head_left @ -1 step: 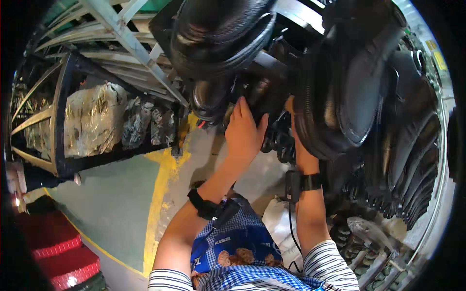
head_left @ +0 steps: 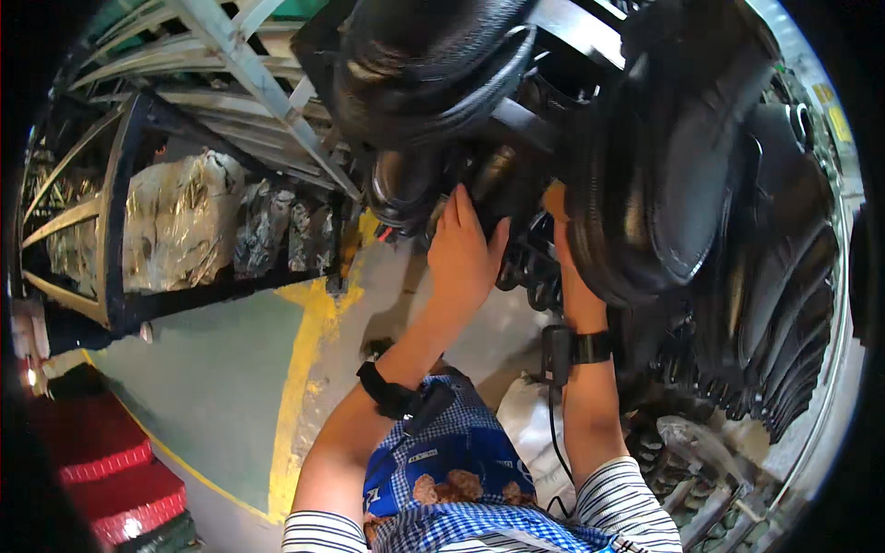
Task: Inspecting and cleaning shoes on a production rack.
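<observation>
My left hand (head_left: 466,253) reaches up, back toward me, its fingers straight and laid against a round black part (head_left: 406,189) under a pile of black moulded covers. My right hand (head_left: 564,244) is raised beside it. A large glossy black moulded cover (head_left: 664,175) hides most of it, so only the wrist and the edge of the palm show. Another black ribbed cover (head_left: 433,64) lies on top of the pile. Both wrists wear black bands, and a cable hangs from the right one.
A black metal rack (head_left: 120,230) on the left holds bundles wrapped in clear plastic (head_left: 175,230). A yellow line (head_left: 309,369) divides the green and grey floor. Red steps (head_left: 92,461) are at the lower left. Rows of stacked black covers (head_left: 784,304) fill the right, and a white bag (head_left: 525,424) lies below.
</observation>
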The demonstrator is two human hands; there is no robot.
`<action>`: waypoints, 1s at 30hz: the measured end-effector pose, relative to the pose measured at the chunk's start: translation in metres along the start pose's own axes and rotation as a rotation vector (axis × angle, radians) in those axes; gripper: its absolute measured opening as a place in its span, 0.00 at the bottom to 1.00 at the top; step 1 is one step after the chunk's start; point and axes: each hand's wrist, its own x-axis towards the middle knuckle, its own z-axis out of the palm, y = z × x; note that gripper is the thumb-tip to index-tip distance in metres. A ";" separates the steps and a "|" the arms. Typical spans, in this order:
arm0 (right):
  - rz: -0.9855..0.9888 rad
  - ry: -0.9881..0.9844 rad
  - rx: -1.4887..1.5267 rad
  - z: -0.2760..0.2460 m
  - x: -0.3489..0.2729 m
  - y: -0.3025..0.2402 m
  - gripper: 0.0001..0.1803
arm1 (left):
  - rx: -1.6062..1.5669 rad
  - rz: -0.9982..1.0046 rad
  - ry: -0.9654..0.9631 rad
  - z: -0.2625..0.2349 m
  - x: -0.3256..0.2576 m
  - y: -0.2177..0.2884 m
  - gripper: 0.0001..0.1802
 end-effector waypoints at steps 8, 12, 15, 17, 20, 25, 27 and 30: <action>0.210 -0.043 0.105 0.002 0.015 -0.031 0.23 | -0.028 0.293 0.171 -0.003 0.010 -0.012 0.37; 0.306 -0.077 0.171 -0.026 0.013 -0.041 0.24 | -0.124 0.254 0.098 -0.017 0.011 -0.020 0.40; 0.366 -0.171 0.254 0.014 0.014 -0.064 0.25 | -0.134 0.211 0.010 -0.012 0.009 -0.016 0.41; 0.219 -0.215 -0.559 0.073 -0.026 -0.147 0.26 | -0.042 0.142 0.025 -0.005 0.002 -0.041 0.39; -0.122 -0.345 -0.701 0.022 0.037 -0.077 0.27 | -0.215 0.246 0.050 -0.001 -0.001 -0.016 0.42; -0.165 -0.386 -0.847 0.058 0.055 -0.089 0.26 | 0.009 0.292 0.091 0.002 -0.005 -0.012 0.46; -0.099 -0.462 -0.911 0.072 0.050 -0.102 0.24 | 0.021 0.276 0.087 0.002 -0.005 -0.016 0.45; -0.160 -0.462 -0.852 0.074 0.052 -0.101 0.22 | 0.025 0.261 0.060 0.003 -0.003 -0.017 0.45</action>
